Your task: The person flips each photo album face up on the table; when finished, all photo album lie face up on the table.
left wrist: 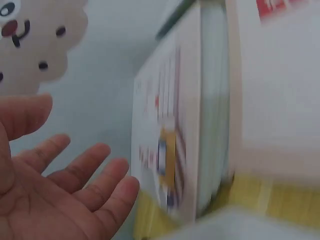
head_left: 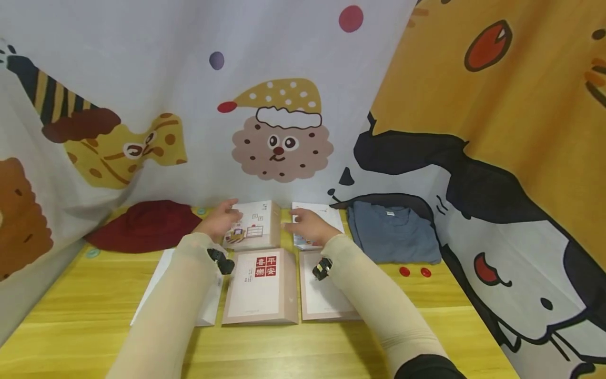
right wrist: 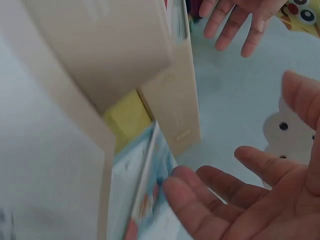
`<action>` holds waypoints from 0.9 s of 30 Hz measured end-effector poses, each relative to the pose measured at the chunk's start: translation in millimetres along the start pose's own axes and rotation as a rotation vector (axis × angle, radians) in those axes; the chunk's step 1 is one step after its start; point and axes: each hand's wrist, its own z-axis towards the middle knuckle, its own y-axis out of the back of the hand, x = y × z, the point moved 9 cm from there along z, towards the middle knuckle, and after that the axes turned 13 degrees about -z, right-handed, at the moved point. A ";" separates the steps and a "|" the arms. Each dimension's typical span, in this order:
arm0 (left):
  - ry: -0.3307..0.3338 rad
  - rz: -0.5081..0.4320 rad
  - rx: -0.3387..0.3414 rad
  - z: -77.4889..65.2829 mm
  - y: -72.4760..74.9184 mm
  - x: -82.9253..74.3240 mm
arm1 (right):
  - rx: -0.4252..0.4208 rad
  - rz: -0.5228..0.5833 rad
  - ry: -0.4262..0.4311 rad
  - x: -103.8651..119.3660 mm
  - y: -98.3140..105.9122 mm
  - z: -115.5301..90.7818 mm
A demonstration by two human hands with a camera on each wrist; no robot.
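My left hand (head_left: 219, 220) is by the left edge of a thick book (head_left: 265, 223) with a small house-like drawing on its cover, at the back of the table. In the left wrist view the fingers (left wrist: 107, 197) are spread and relaxed beside that cover, with nothing in the palm. Over a second back book (head_left: 326, 211), thinner and pale, hovers my right hand (head_left: 312, 226). The right wrist view shows its fingers (right wrist: 200, 210) loosely extended, overlapping that book's blue-and-white cover (right wrist: 155, 190). In front lies a beige-edged book (head_left: 255, 297) with red characters.
Another beige-edged book (head_left: 326, 302) lies front right, partly under my right forearm. A white book (head_left: 208, 308) is front left, behind the left sleeve. A dark red hat (head_left: 147, 226) sits back left. A folded grey-blue shirt (head_left: 397, 234) and red discs (head_left: 404, 271) are right. A printed curtain (head_left: 189, 79) hangs behind.
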 end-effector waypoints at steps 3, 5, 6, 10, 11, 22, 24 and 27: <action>0.008 0.031 0.029 1.2 7.8 5.4 | 0.021 0.022 0.031 9.6 -8.1 3.8; 0.019 0.069 0.042 2.0 11.6 8.7 | 0.031 0.038 0.045 14.8 -13.1 6.5; 0.027 0.083 0.042 2.3 13.5 10.6 | 0.036 0.044 0.047 16.9 -15.4 7.4; 0.040 0.105 0.070 1.2 15.9 13.2 | 0.058 0.053 0.042 23.1 -25.3 10.8; 0.056 0.087 0.070 0.5 16.3 14.6 | 0.070 0.052 0.037 24.4 -28.1 11.1; 0.226 0.115 0.036 -6.2 24.6 25.8 | 0.174 0.127 -0.012 28.6 -50.7 14.4; 0.240 0.105 0.042 -6.8 23.5 25.2 | 0.171 0.114 -0.019 28.0 -51.4 17.2; 0.249 0.066 0.065 -4.8 20.0 25.2 | 0.170 0.121 -0.011 28.4 -51.7 21.7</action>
